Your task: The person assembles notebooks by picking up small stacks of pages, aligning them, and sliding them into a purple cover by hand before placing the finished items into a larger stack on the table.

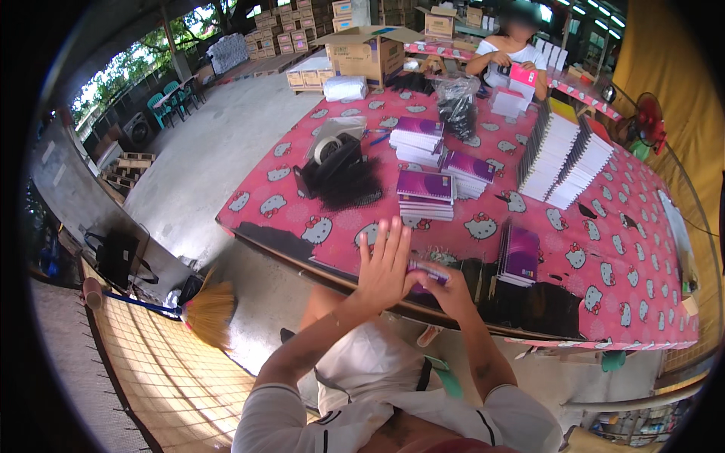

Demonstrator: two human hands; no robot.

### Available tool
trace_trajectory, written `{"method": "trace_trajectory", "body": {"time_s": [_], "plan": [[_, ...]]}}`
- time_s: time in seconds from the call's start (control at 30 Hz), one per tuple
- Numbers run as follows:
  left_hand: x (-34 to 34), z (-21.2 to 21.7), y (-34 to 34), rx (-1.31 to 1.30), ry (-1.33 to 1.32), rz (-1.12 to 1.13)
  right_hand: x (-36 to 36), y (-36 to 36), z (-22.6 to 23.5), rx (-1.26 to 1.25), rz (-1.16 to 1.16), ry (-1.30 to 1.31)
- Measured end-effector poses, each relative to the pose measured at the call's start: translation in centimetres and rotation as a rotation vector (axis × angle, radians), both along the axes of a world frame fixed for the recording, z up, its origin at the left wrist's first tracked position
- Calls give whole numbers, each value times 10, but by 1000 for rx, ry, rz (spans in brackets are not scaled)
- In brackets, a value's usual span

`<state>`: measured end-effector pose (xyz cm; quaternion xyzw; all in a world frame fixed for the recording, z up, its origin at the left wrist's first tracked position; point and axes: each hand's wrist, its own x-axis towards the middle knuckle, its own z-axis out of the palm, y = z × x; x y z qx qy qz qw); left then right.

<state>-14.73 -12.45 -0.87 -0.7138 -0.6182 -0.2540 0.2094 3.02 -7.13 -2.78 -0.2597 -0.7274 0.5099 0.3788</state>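
Grasping a purple notebook at the near edge of the pink table, the right hand curls its fingers round it, while the left hand spreads out flat, fingers straight, just beside it! Beyond sit notebook stacks, and another small pile lies off to the right.

This looks like an open-sided workshop for notebooks: stacked purple notebooks and rows of white-paged spiral notebooks fill the cloth-covered table, with piled cartons and a co-worker beyond it, and a concrete floor to its left.
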Motion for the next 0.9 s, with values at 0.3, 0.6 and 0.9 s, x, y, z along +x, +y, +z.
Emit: {"method": "trace_trajectory", "body": {"time_s": [0.3, 0.6, 0.9], "plan": [[-24, -6, 1, -198, -20, -342, 1, 9, -28, -85, 15, -107], [11, -80, -39, -194, -2, -225, -2, 11, -30, -78, -21, -134], [16, -56, -23, -156, -9, -240, -5, 5, -24, 90, -41, -68]]}}
